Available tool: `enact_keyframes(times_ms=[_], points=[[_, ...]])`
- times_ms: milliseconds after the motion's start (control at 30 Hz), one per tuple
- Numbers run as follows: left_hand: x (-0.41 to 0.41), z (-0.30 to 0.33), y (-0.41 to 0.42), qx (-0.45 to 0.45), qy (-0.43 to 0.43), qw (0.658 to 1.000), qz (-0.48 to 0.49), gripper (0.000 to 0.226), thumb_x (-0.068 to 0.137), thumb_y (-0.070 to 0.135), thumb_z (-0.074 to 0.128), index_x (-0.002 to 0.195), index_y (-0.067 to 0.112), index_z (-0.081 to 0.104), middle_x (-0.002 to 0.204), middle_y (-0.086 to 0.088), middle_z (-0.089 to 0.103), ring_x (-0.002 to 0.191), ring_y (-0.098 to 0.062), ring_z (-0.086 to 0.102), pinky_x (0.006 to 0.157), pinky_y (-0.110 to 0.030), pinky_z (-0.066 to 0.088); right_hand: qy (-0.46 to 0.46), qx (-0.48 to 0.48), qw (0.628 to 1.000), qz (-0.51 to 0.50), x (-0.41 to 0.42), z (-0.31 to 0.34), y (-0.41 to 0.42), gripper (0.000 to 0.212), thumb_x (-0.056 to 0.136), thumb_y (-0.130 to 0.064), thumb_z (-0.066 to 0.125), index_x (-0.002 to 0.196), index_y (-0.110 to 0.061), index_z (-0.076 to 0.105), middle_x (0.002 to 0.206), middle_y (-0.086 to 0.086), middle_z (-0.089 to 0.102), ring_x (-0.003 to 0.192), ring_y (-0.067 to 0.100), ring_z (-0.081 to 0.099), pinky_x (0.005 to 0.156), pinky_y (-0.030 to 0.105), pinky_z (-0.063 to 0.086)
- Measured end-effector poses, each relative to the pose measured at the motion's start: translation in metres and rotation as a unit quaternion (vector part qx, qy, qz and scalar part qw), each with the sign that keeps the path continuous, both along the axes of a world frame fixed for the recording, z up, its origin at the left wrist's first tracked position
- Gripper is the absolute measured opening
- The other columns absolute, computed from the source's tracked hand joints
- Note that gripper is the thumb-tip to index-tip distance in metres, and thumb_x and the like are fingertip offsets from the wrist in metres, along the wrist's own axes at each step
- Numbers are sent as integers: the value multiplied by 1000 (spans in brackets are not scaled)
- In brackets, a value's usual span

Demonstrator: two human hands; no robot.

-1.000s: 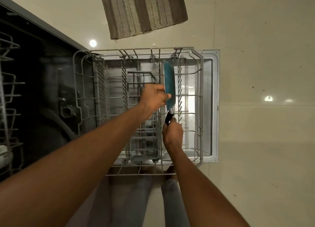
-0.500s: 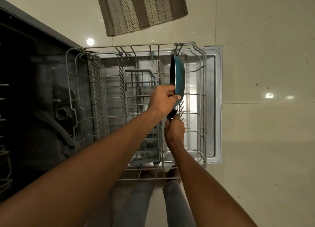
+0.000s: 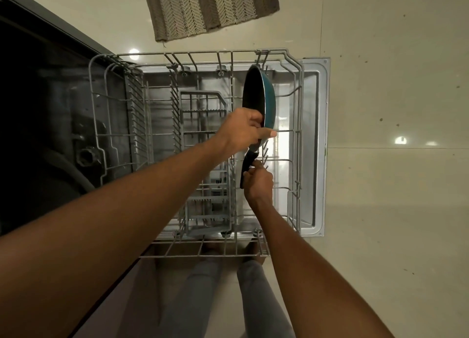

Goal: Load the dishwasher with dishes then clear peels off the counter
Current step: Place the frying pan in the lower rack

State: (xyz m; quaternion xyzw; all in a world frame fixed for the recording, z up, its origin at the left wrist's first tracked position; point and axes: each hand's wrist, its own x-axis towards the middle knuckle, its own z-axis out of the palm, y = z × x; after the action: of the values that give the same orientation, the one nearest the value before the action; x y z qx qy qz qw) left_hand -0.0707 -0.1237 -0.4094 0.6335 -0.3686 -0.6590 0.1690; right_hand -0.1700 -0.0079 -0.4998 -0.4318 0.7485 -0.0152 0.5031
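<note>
A teal frying pan (image 3: pixel 269 102) with a dark inside stands on edge over the right half of the pulled-out lower rack (image 3: pixel 297 69). My left hand (image 3: pixel 241 132) grips the pan's near rim, thumb across its teal outer side. Just below, my right hand (image 3: pixel 258 181) holds the black handle (image 3: pixel 247 164). The rack's grey wire tines hold no other dishes. A grey cutlery basket (image 3: pixel 205 160) sits in the rack's middle.
The open dishwasher door (image 3: pixel 317 145) lies flat under the rack. The dark dishwasher interior (image 3: pixel 45 124) is to the left. A striped mat (image 3: pixel 210 8) lies on the tiled floor beyond. My legs stand at the rack's near edge.
The pan has turned so its dark inside faces left and it has risen slightly toward the rack's far end. Both hands kept their hold.
</note>
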Motion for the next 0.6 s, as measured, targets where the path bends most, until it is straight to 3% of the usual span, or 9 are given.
enact_keyframes(times_ms=[167, 300, 400, 600], points=[[-4, -5, 2, -28, -28, 999, 11, 31, 92, 30, 72, 92, -2, 71, 93, -19, 74, 85, -35, 74, 77, -54, 62, 1, 2, 1000, 1, 1, 2, 0, 29, 100, -11, 57, 128, -12, 62, 101, 11, 76, 94, 29, 71, 79, 32, 56], [-11, -15, 4, -48, -70, 996, 10, 39, 89, 36, 73, 86, -3, 71, 83, -26, 70, 76, -45, 70, 69, -58, 60, 13, -2, 1000, 13, -1, 2, -1, 21, 100, -13, 56, 118, -8, 66, 101, 14, 75, 93, 31, 71, 80, 37, 58], [-16, -15, 5, -61, -103, 993, 18, 41, 87, 39, 73, 83, -2, 72, 81, -26, 70, 78, -43, 70, 69, -56, 61, 12, 15, 999, 33, -1, 2, -1, 23, 101, -11, 53, 121, -7, 65, 106, 16, 73, 95, 33, 70, 84, 45, 59], [-18, -2, 13, -74, -128, 989, 12, 42, 89, 42, 72, 87, -1, 72, 83, -24, 71, 78, -38, 71, 71, -53, 60, -17, 25, 996, 86, -5, 9, 10, 29, 103, -11, 53, 131, -7, 57, 115, 16, 71, 103, 33, 69, 86, 37, 55]])
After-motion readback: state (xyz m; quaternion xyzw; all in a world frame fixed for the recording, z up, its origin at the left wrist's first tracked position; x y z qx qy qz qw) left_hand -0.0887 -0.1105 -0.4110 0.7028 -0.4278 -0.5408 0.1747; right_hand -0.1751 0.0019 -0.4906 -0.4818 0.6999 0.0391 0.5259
